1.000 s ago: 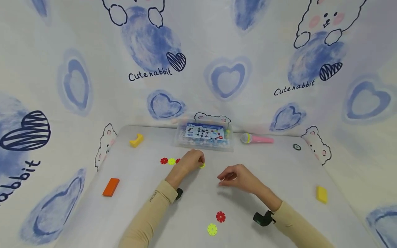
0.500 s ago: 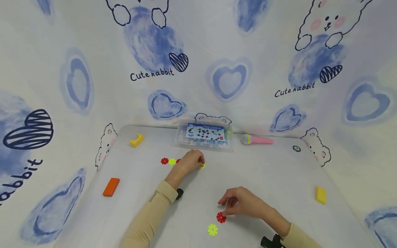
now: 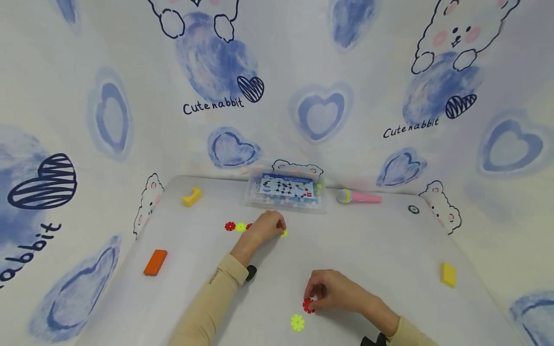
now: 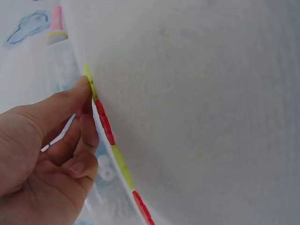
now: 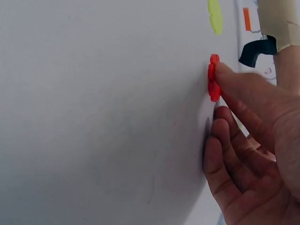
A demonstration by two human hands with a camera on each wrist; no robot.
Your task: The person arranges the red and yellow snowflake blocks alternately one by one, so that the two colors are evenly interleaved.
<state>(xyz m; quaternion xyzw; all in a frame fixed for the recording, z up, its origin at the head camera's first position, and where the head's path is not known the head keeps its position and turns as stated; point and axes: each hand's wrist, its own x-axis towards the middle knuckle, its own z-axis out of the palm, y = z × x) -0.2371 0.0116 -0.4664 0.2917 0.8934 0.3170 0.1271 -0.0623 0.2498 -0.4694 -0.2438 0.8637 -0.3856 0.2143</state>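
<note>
The right hand [image 3: 335,291] sits low on the white table [image 3: 389,250], near the person's edge, its fingertips [image 5: 224,72] down on a red disc [image 3: 308,305] that lies flat just under and to the left of the knuckles; the wrist view shows a finger pressed on the disc's rim with the other fingers curled beside it, so it looks like a pinch forming, though a full grip cannot be confirmed. The red disc is a small, thin, toothed wheel with notches round its rim, without a long axis to speak of, so it offers the same edge from any side. A yellow disc [image 3: 297,322] of the same shape lies just beside it, nearer the person and slightly left, apart from the hand. The right hand is far the nearer of the two. The left hand [image 3: 267,226] is well apart, farther up the table, fingers curled over the end of a row [image 4: 110,140] of joined red and yellow discs, its fingertip [image 4: 84,86] touching the yellow end piece. Beyond it stands a clear box [image 3: 286,191], with a pink microphone [image 3: 359,196] to its right.
</note>
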